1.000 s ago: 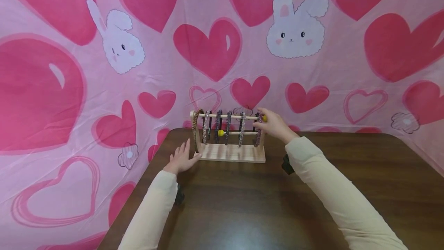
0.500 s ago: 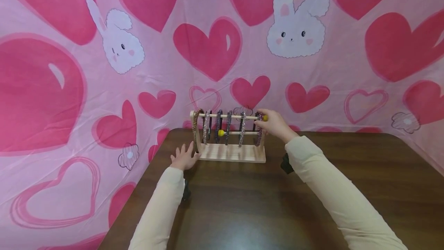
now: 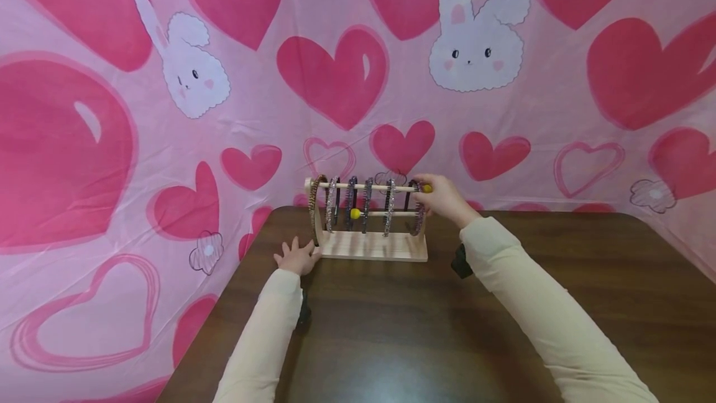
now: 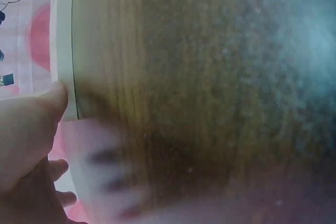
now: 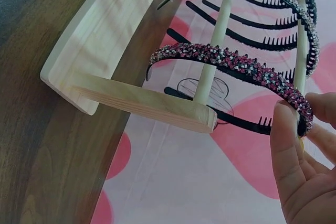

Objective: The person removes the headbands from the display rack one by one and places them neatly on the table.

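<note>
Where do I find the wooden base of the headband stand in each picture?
Head: the wooden base is slightly below the centre.
Left wrist: a narrow strip of wooden base, upper left, beside the left hand.
Right wrist: wooden base at upper left.
Shared landmark: the dark table.

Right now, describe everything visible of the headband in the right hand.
The rhinestone headband is a black, plastic-looking arch with comb teeth, its face crusted in pink and silvery stones. Ends down, it straddles the upper rod of the wooden rack beside the yellow knob; the right hand pinches its top.
</note>
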{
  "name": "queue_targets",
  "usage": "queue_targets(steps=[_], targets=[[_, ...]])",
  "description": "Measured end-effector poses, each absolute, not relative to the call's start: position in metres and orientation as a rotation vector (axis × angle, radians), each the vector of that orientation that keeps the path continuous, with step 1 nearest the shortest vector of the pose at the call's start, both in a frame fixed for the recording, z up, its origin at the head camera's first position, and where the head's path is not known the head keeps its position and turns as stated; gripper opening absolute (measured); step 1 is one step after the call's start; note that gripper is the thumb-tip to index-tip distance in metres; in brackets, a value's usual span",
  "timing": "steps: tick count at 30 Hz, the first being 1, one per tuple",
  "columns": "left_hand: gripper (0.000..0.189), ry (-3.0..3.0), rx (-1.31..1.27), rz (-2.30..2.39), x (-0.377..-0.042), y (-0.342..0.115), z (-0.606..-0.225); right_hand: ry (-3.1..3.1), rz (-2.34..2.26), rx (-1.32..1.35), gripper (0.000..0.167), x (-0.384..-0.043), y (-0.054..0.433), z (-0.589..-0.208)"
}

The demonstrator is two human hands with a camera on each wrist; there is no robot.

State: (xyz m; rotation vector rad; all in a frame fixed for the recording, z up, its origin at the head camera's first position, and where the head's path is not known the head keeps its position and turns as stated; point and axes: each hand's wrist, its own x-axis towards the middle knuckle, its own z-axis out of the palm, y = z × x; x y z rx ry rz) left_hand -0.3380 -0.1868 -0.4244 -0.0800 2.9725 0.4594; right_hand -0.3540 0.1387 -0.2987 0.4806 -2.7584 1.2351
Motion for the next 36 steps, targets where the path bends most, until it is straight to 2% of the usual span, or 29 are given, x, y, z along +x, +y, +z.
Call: queue_targets(steps=[10, 21, 36], targets=[[0.053, 2.979, -0.083, 0.466, -0.342, -0.187, -0.425, -2.735, 1.253, 0.447, 0.042, -0.355, 0.140, -0.297], [0.055, 2.972, -0.106, 0.451, -0.344, -0.187, -0.426, -2.738, 1.260, 0.435, 0.043, -0.357, 0.146, -0.288], [0.054, 2.979, -0.113, 0.466, -0.349, -0.189, -0.434, -2.734, 1.243, 0.479, 0.046, -0.342, 0.156, -0.265]])
